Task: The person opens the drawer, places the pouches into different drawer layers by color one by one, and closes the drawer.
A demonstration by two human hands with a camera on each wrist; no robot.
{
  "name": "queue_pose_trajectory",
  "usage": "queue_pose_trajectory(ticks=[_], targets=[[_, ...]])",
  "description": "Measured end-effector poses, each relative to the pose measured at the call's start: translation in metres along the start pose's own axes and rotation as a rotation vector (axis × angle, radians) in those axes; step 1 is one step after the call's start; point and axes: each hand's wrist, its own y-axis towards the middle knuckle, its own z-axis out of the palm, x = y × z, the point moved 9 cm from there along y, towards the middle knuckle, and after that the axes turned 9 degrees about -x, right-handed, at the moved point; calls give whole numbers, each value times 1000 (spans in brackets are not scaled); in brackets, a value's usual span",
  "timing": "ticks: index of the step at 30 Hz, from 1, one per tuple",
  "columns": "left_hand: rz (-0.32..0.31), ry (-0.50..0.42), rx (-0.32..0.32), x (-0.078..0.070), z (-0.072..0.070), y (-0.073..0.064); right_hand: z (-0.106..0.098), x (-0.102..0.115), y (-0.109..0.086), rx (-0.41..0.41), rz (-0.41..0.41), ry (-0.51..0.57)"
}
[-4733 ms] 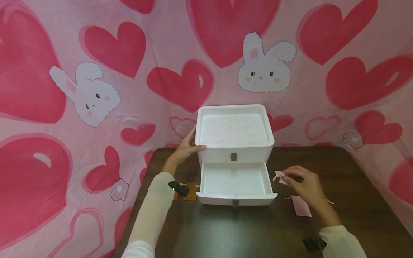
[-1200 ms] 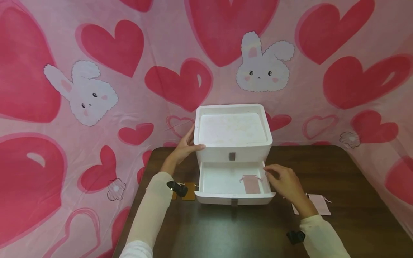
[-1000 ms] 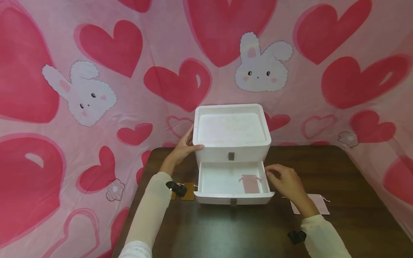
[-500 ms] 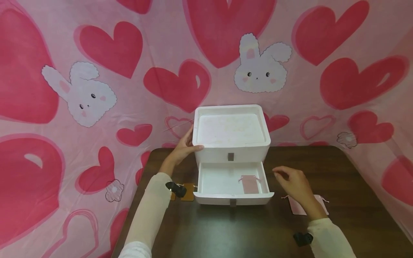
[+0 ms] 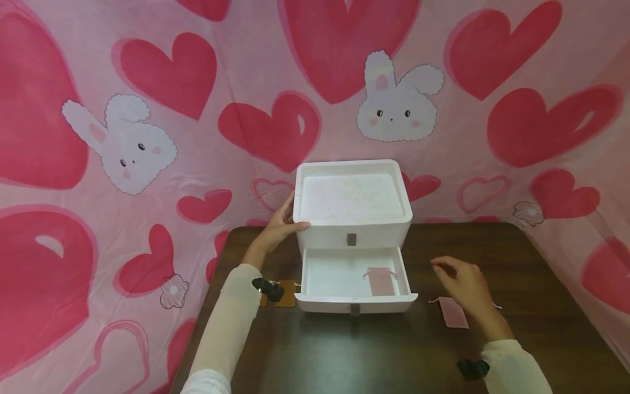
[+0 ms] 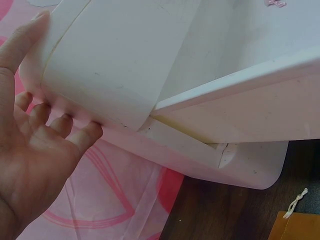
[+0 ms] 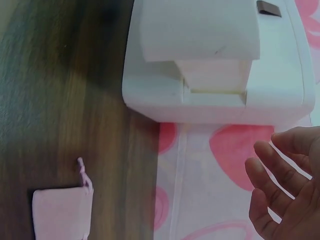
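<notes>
My left hand [image 5: 279,227] holds the left side of a white drawer unit [image 5: 325,236]. In the left wrist view its thumb lies along the unit's edge and its bent fingertips press the side. The lower drawer [image 5: 330,273] is pulled out, and a pink drawstring pouch [image 5: 381,282] lies flat at its right. My right hand [image 5: 465,282] hovers over the table right of the drawer, fingers loosely bent, holding nothing. Below it lies another pink pouch [image 5: 454,313], partly covered by the hand and wrist; a cord end shows beyond the wrist.
Ochre drawstring pouches [image 5: 286,294] lie left of the drawer, partly behind the left wrist camera. Everything stands on a dark wooden table [image 5: 344,350]. A pink cloth [image 5: 236,71] with hearts and rabbits hangs behind it.
Earliest, my right hand pinched a pink pouch beside the bare drawer; the pouch now lies inside. Since then the hand has drawn away rightward from the drawer's side. The left hand stays put.
</notes>
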Motion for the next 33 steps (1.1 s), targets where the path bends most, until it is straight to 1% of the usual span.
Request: queue_pose_trajectory(ticks=[6,13,17,20,24,27,30,33], targets=[[11,-2,2,-2,1,-1,-6,-10,-5,19,36,-18],[8,11,-3,0,0,0,-9,-24,-13,63,115,23],[5,1,0,0,0,0,-11,-34,-16,60,118,-15],[-1,-3,-3,-1,0,-1,-8,-44,-20,90,134,-35],[-5,-5,-6,0,-1,-1,0,-60,-30,157,180,-28],[-1,-7,-7,0,-1,-1,6,-72,-35,202,204,-41],[0,-8,-9,-1,0,-1,11,-83,-39,243,217,-64],[-5,-5,-13,-1,0,-1,16,-91,-43,258,213,-80]])
